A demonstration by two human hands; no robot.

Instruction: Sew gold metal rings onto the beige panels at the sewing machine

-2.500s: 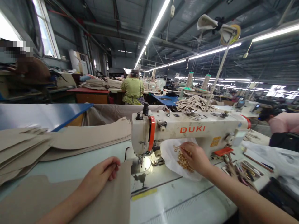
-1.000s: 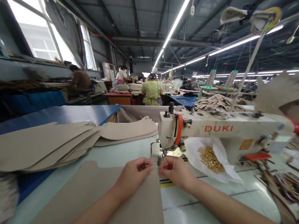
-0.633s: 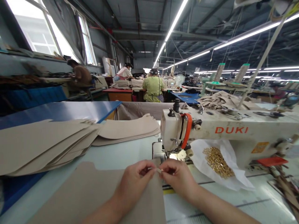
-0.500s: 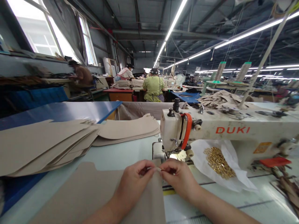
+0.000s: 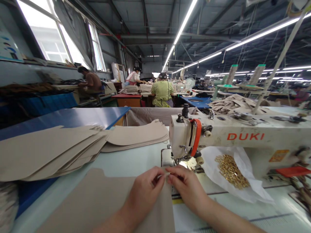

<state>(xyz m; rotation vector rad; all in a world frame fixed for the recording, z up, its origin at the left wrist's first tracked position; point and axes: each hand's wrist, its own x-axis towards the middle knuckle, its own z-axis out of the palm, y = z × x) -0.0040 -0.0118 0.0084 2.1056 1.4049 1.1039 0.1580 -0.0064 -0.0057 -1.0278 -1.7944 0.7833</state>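
Note:
My left hand (image 5: pixel 145 191) and my right hand (image 5: pixel 186 187) meet just in front of the needle of the white DUKI sewing machine (image 5: pixel 233 137). Both pinch a small pale strip (image 5: pixel 165 175) at the top edge of a beige fabric piece (image 5: pixel 107 204) lying on the table. My right hand's fingers also seem to hold a small metal part, too small to name. A white plastic bag (image 5: pixel 245 191) with gold metal rings (image 5: pixel 230 171) lies open under the machine's arm, to the right of my hands.
Stacks of beige cut pieces (image 5: pixel 53 152) cover the table's left side, with another stack (image 5: pixel 138 134) behind. A blue board (image 5: pixel 73 116) lies further back. Other workers sit at benches beyond, one in a green top (image 5: pixel 162 94). Thread cones (image 5: pixel 230 76) stand behind the machine.
My right hand left the bag of gold rings and came to the fabric edge beside my left hand. Both have since held the pinch at the needle; the view shifted slightly left.

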